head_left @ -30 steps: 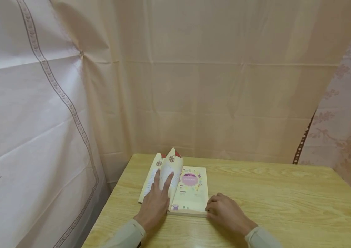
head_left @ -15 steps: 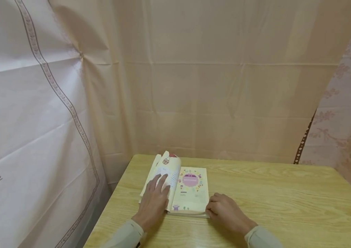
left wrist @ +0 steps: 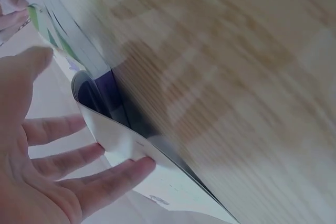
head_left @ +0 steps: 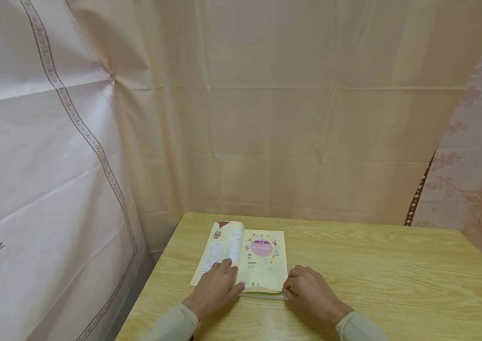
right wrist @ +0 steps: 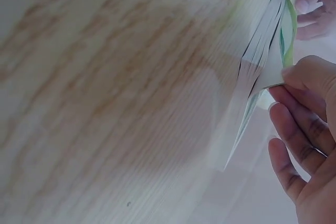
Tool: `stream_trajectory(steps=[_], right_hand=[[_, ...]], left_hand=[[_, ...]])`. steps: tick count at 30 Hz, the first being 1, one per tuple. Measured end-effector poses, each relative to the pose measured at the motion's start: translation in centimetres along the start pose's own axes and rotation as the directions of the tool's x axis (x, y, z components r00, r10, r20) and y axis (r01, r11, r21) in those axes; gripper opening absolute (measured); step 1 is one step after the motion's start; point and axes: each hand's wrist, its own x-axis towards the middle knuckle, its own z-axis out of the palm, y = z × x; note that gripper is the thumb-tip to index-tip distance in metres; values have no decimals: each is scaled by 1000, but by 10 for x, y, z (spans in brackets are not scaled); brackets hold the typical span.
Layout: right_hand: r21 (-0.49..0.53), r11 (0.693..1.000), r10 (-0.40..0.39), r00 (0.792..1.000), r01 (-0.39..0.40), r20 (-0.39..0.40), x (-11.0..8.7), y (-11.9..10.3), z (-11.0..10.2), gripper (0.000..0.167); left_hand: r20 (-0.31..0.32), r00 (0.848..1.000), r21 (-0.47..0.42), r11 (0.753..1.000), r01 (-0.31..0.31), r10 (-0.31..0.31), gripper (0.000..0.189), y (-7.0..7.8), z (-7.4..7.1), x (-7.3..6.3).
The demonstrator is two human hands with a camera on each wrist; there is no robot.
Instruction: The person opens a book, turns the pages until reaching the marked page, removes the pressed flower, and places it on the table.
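Note:
An open book lies on the wooden table, its right page printed with a pink circle and small colourful drawings. Its left page carries lines of text and a red balloon drawing, and bulges near the spine. My left hand rests on the lower part of that page, fingers extended and thumb by the spine; the left wrist view shows the fingertips against the curled paper. At the book's lower right corner, my right hand pinches a page corner between thumb and forefinger, lifting it off the pages below.
The wood-grain table extends to the right of the book. Beige cloth hangs behind it, white cloth with a printed band on the left, and floral cloth on the right.
The loose, raised left-hand pages have come down flat to the left under my left hand, which has slid lower and towards the spine. My right hand stays at the lower right corner.

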Motion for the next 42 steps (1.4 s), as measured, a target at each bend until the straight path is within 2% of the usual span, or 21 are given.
stream_trajectory(steps=[2, 4, 10, 15, 20, 25, 27, 29, 32, 36, 39, 42], right_hand=[[0, 1000, 18, 1000, -18, 4, 0, -1, -1, 9], [1, 999, 42, 999, -42, 17, 0, -1, -2, 8], [21, 995, 95, 995, -96, 44, 1, -2, -6, 5], [18, 998, 65, 997, -65, -51, 3, -4, -7, 8], [-17, 1000, 20, 985, -23, -172, 7, -7, -6, 14], [26, 997, 76, 971, -72, -225, 8, -8, -8, 25], [46, 993, 112, 974, -105, -199, 8, -8, -8, 28], [44, 990, 137, 980, -132, -145, 6, -8, -8, 26], [22, 984, 176, 984, -175, -34, 3, -9, -6, 20], [12, 975, 219, 973, -220, 69, -3, -10, -3, 16], [10, 973, 227, 969, -229, 99, -4, -9, -2, 17], [10, 972, 232, 965, -235, 124, -5, -8, -3, 20]], left_hand=[[14, 1000, 2, 1000, 2, -2, 55, 3, 0, 1], [3, 1000, 21, 1000, -13, 13, 63, 6, 0, 2], [-48, 998, 113, 993, -25, 31, 70, 11, 6, 3], [-60, 998, 143, 990, -6, 15, 70, 12, 9, 4], [-93, 995, 154, 988, -8, 23, 59, 12, 10, 5], [-115, 993, 110, 994, 24, -11, 38, 10, 9, 6], [-130, 991, 96, 995, 40, -27, 35, 9, 8, 6], [-156, 987, 84, 995, 54, -40, 41, 8, 7, 6], [-218, 975, 31, 998, 60, -52, 61, 6, 5, 5], [-304, 951, -47, 998, 41, -54, 83, 3, 5, 3], [-332, 942, -46, 998, 34, -48, 90, 1, 5, 2], [-352, 936, 1, 999, 35, -32, 83, -1, 5, 2]])
